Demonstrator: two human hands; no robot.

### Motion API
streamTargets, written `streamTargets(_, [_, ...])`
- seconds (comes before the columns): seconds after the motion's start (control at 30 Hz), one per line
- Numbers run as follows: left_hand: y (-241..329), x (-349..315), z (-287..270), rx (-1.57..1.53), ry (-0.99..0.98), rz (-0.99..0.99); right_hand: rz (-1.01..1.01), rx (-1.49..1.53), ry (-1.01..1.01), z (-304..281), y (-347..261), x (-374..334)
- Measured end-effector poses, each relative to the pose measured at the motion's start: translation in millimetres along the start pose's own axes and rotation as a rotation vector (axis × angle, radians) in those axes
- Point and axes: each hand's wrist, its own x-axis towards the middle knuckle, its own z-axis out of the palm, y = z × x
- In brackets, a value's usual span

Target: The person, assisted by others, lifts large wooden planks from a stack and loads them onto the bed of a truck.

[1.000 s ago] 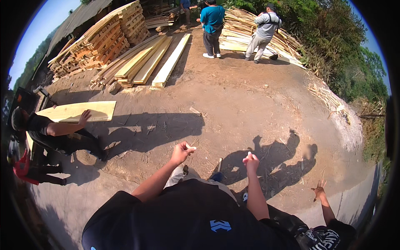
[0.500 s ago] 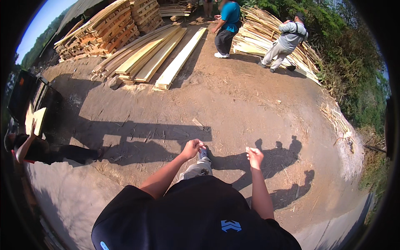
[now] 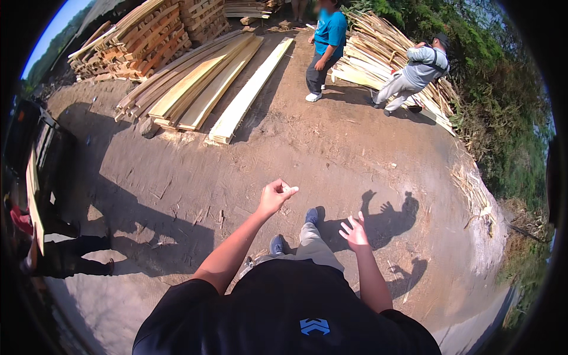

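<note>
Left hand (image 3: pixel 276 197): forward, curled, contents unclear | right hand (image 3: pixel 355 233): forward, splayed

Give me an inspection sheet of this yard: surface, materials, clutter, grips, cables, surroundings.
Surface: brown dirt ground, partly shadowed.
Materials: pale planks lying stacked; separate narrow stack to their right.
Clutter: small wood scraps scattered about; thin strips heaped at right.
Grips: left grip curled, no held object made out; right grip open and spread.
Cables: nothing seen.
Surroundings: timber stack beyond the planks; person in teal shirt and person in grey shirt near a board pile; bushes at right.
</note>
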Motion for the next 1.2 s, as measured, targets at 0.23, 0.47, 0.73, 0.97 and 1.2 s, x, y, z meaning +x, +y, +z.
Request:
streamTargets(0.23, [35, 86, 75, 0.272, -0.090, 0.238, 0.317, 0.313, -0.525, 227, -87, 109])
streamTargets(0.47, [50, 206, 38, 0.105, 0.202, 0.093, 0.176, 0.553, -0.799, 271, -202, 162])
streamTargets(0.73, [92, 253, 48, -0.037, 0.365, 0.003, 0.172, 0.787, -1.009, 259, -274, 224])
streamTargets(0.97, [124, 275, 86, 0.431, 0.248, 0.313, 0.213, 0.427, -0.736, 270, -233, 286])
streamTargets(1.2, [94, 302, 42, 0.435, 0.143, 0.143, 0.167, 0.290, -0.515, 310, -214, 304])
